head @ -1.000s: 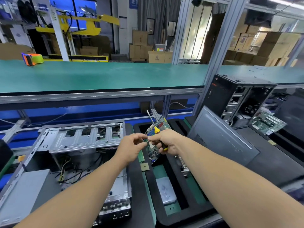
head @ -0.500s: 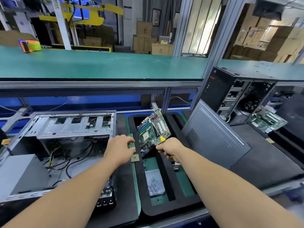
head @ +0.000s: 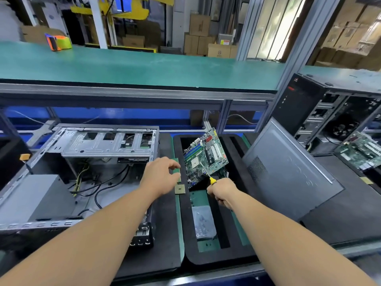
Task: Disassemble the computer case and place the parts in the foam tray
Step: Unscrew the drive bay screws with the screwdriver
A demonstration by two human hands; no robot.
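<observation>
The person's right hand [head: 221, 191] is gripping a yellow-handled screwdriver [head: 208, 176] – its fingers are curled around the handle. The motherboard [head: 206, 156] is leaning tilted in the far compartment of the black foam tray [head: 218, 260], just beside the screwdriver tip. The left hand [head: 159, 175] is hovering with loose fingers, holding nothing, between the open computer case [head: 86, 159] and the tray – near a small CPU chip [head: 179, 189].

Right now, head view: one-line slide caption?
Right hand holding screwdriver lowers motherboard toward foam tray; left hand beside.
</observation>
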